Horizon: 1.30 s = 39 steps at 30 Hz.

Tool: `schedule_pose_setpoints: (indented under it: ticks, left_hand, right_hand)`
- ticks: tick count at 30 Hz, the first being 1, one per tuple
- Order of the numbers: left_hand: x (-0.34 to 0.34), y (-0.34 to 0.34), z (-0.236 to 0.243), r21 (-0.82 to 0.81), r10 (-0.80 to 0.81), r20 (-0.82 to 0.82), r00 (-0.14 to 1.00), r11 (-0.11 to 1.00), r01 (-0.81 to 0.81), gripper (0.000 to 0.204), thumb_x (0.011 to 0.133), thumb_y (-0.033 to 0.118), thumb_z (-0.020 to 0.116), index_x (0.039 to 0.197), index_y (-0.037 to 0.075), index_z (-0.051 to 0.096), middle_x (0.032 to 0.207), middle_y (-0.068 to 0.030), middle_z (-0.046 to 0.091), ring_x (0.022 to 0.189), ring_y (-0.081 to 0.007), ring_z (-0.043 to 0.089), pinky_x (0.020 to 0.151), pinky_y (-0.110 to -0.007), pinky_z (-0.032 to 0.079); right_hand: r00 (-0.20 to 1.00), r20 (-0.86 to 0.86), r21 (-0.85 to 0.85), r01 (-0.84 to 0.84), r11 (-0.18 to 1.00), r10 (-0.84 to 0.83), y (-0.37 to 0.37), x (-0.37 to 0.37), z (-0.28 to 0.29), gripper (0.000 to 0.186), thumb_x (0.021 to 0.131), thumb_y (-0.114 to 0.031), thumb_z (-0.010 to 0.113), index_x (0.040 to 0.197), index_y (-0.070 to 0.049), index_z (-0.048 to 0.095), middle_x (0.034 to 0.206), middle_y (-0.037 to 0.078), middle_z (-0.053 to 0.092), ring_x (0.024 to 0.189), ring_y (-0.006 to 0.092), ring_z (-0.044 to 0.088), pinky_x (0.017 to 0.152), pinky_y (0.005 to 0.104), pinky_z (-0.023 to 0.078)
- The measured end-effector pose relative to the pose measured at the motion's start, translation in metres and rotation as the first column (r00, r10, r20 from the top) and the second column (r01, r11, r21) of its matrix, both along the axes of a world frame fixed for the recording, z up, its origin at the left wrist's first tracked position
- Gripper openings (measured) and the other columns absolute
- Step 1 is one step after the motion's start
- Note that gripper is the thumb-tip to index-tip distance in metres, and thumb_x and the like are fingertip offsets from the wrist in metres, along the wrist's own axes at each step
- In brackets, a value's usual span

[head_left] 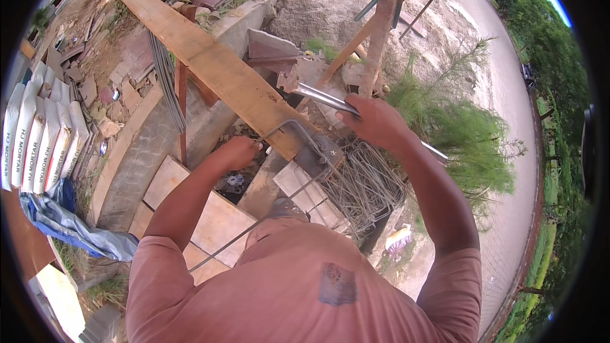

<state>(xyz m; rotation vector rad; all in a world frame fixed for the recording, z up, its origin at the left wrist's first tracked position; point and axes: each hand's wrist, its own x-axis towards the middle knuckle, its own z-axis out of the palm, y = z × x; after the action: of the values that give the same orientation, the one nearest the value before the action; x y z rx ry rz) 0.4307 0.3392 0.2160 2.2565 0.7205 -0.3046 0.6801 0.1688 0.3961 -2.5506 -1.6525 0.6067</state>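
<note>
A long wooden plank (216,70) runs toward me, with a metal plate (321,152) at its near end. A bent steel rod (279,126) lies over that end, one long leg reaching down-left toward my body. My left hand (236,152) is closed just left of the plank, beside the rod's bend; what its fingers hold is too small to make out. My right hand (370,121) grips a long silver metal bar (321,96), held diagonally to the right of the plank. Below it lies a tangled pile of bent rods (362,187).
White bags (47,133) are stacked at left above a blue tarp (70,216). Straight rods (165,79) hang beside a wooden post. Pale tiles (210,209) lie below. Timber braces (381,38), rubble, a feathery bush (464,140) and a paved path (508,152) occupy the right.
</note>
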Motion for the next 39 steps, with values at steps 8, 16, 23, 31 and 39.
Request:
schedule_pose_setpoints:
  ticks: [8, 16, 23, 31, 39]
  left_hand:
    - [0.007, -0.01, 0.004, -0.061, 0.088, -0.109, 0.99, 0.994, -0.095, 0.067, 0.101, 0.047, 0.027, 0.086, -0.007, 0.062, 0.079, -0.0268, 0.062, 0.086, -0.0434, 0.06, 0.079, -0.049, 0.045]
    - [-0.001, -0.004, 0.004, 0.01, 0.094, -0.096, 0.991, 0.996, -0.094, 0.069, 0.099, 0.051, 0.03, 0.085, -0.009, 0.06, 0.078, -0.0274, 0.06, 0.081, -0.0429, 0.06, 0.077, -0.047, 0.044]
    - [0.005, -0.005, 0.017, -0.033, 0.107, -0.16, 0.981, 0.993, -0.114, 0.07, 0.099, 0.052, 0.03, 0.084, -0.009, 0.06, 0.082, -0.0273, 0.061, 0.083, -0.0429, 0.059, 0.079, -0.048, 0.044]
    - [0.004, 0.003, -0.009, -0.087, 0.118, -0.118, 0.986, 0.988, -0.129, 0.066, 0.1, 0.051, 0.03, 0.084, -0.007, 0.057, 0.076, -0.021, 0.058, 0.072, -0.0359, 0.055, 0.072, -0.046, 0.042]
    - [0.002, 0.006, -0.009, -0.091, 0.11, -0.144, 0.983, 0.988, -0.123, 0.073, 0.098, 0.056, 0.031, 0.068, -0.006, 0.054, 0.063, -0.0218, 0.055, 0.059, -0.0367, 0.058, 0.063, -0.047, 0.047]
  right_hand:
    - [0.857, -0.213, -0.076, 0.463, 0.883, -0.468, -0.201, -0.036, -0.1, 0.033, 0.092, -0.037, 0.054, 0.094, -0.005, 0.054, 0.076, 0.02, 0.061, 0.076, 0.0407, 0.061, 0.065, 0.0477, 0.045]
    - [0.797, -0.192, -0.191, 0.542, 0.819, -0.572, -0.214, -0.069, -0.115, 0.036, 0.095, -0.038, 0.05, 0.092, -0.002, 0.054, 0.083, 0.025, 0.062, 0.088, 0.0443, 0.059, 0.074, 0.0507, 0.045]
    - [0.781, -0.345, -0.32, 0.424, 0.847, -0.521, -0.238, -0.057, -0.106, 0.041, 0.091, -0.043, 0.055, 0.094, -0.002, 0.061, 0.081, 0.021, 0.064, 0.083, 0.0373, 0.063, 0.074, 0.0437, 0.047]
    - [0.439, -0.694, -0.392, 0.435, 0.811, -0.571, -0.196, -0.077, -0.162, 0.045, 0.094, -0.047, 0.055, 0.092, -0.002, 0.062, 0.062, 0.0, 0.049, 0.056, 0.0117, 0.047, 0.052, 0.0303, 0.038]
    - [0.814, -0.48, -0.301, 0.199, 0.933, -0.328, -0.194, -0.067, -0.117, 0.046, 0.087, -0.047, 0.058, 0.099, -0.003, 0.064, 0.085, 0.018, 0.066, 0.079, 0.0338, 0.065, 0.072, 0.0424, 0.049]
